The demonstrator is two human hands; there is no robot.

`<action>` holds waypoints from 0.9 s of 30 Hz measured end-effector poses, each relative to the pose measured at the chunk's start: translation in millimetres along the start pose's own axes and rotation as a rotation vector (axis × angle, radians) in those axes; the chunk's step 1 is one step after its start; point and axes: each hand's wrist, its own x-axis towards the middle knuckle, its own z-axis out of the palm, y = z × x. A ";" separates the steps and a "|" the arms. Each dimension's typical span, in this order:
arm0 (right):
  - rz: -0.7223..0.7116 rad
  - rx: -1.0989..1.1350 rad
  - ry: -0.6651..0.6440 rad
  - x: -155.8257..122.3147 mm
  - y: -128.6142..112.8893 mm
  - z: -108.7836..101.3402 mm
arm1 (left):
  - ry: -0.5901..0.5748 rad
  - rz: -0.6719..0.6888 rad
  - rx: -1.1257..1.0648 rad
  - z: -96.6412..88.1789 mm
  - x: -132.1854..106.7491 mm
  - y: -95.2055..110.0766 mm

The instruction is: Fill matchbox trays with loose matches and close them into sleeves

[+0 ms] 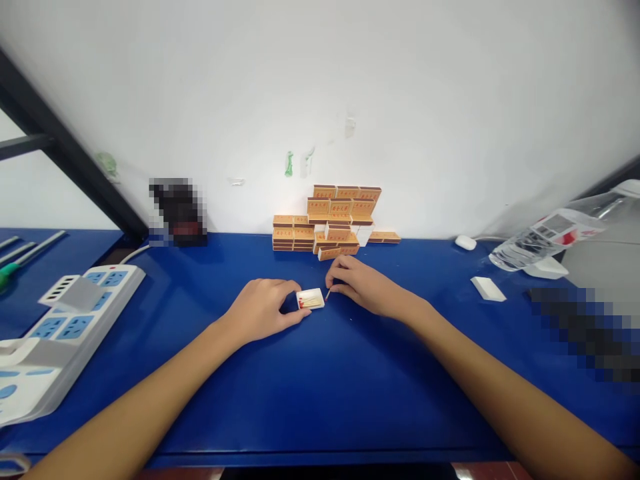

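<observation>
A small white matchbox tray (314, 294) lies on the blue table, with several red-tipped matches (310, 303) inside it. My left hand (265, 307) grips this tray at its left end between thumb and fingers. Just right of the tray, my right hand (357, 283) pinches a single match (328, 294), its red head pointing down near the table. Behind both hands, orange matchboxes (340, 210) stand stacked against the wall. One matchbox (330, 253) sits at an angle at the front of the stack, close to my right fingers.
A white power strip (110, 287) takes up the left side. To the right are a clear plastic bottle (545, 237) lying tilted, a white earphone case (465, 242) and a white block (489, 289). A blurred dark object (183, 213) stands by the wall.
</observation>
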 end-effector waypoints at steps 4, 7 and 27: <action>0.045 -0.015 -0.028 -5.5 1.2 -4.3 | -0.001 -0.002 0.004 -0.2 -0.1 -0.8; 0.075 0.023 0.012 -9.3 -5.9 -7.2 | 0.009 0.001 0.004 0.7 -0.8 -0.8; 0.358 -0.082 0.154 -62.5 43.2 -65.7 | -0.107 -0.032 -0.303 -8.3 10.3 31.2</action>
